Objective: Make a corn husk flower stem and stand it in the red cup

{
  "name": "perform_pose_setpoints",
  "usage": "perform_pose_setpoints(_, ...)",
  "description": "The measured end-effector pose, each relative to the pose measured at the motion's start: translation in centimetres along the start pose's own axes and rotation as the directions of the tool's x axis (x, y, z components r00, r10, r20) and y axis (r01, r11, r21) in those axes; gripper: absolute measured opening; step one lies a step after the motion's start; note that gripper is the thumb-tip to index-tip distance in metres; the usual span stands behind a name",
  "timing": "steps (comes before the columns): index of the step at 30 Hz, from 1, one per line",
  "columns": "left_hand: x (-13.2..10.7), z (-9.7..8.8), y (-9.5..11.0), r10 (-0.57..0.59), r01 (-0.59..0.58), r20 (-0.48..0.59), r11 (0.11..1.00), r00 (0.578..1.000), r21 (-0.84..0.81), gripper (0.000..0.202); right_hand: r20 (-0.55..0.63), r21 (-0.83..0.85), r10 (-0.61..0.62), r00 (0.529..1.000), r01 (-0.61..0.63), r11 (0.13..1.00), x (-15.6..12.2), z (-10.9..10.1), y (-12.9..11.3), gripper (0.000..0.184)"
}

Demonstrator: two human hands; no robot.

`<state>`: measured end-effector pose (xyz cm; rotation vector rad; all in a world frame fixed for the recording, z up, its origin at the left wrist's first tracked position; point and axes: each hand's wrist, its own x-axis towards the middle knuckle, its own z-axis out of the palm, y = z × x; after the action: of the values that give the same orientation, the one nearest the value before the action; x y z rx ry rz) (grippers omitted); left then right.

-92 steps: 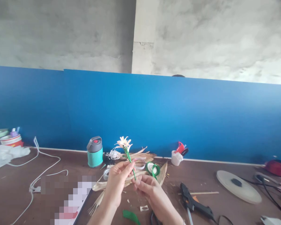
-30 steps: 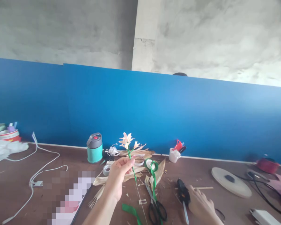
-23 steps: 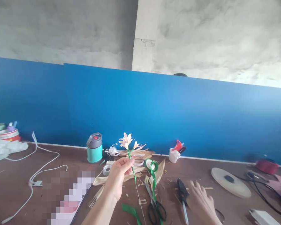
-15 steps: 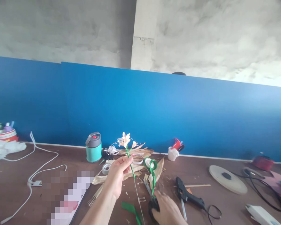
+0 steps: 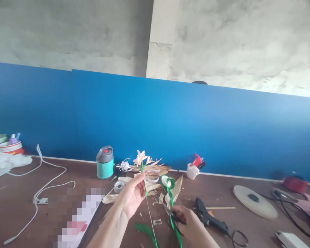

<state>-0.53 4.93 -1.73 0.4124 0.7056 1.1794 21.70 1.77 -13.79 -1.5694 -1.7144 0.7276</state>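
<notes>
My left hand (image 5: 131, 195) pinches the green-wrapped stem of a small cream paper flower (image 5: 141, 158), holding it upright above the brown table. My right hand (image 5: 188, 220) is closed round the black handles of the scissors (image 5: 176, 216), lifted off the table just right of the stem. A green ribbon (image 5: 171, 203) runs from a white tape roll (image 5: 166, 181) down past the scissors. A bare wire continues below the stem toward the bottom edge.
A black glue gun (image 5: 209, 217) with its cord lies right of my hand. Dried husk leaves (image 5: 155, 168), a teal jar (image 5: 104, 167), a white cup of tools (image 5: 193, 170), a round pale disc (image 5: 255, 201) and white cables (image 5: 45, 187) spread over the table. A blue panel backs it.
My right hand left the stem, reached toward the glue gun, then came back and picked up the scissors, raising them beside the stem. My left hand kept holding the flower.
</notes>
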Motion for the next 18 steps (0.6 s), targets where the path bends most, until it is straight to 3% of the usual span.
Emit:
perform_pose_setpoints(2,0.1,-0.1,0.0,-0.008,0.008,-0.001,1.000,1.000,-0.007,0.009,0.050,0.219,-0.015,0.999,0.003,0.976,-0.2,-0.5,-1.7,0.035)
perform_pose_setpoints(5,0.1,-0.1,-0.1,-0.004,0.004,-0.007,1.000,1.000,0.014,0.013,-0.068,0.340,-0.121,0.990,0.137,0.930,-1.1,-1.5,-5.0,0.029)
perform_pose_setpoints(7,0.1,-0.1,-0.2,0.016,-0.016,0.009,0.999,1.000,0.051,0.020,-0.116,0.240,-0.246,0.962,0.268,0.933,-1.8,-2.1,-7.0,0.027)
perform_pose_setpoints(11,-0.4,0.2,-0.7,0.022,-0.023,0.013,0.992,1.000,0.128,0.030,-0.067,0.095,-0.425,0.902,0.430,0.898,-2.0,-2.5,-9.1,0.041)
perform_pose_setpoints(18,-0.8,0.5,-1.0,-0.003,0.005,-0.020,0.994,1.000,0.106,0.035,-0.003,-0.037,-0.458,0.889,0.457,0.889,-1.3,-2.4,-9.1,0.058)
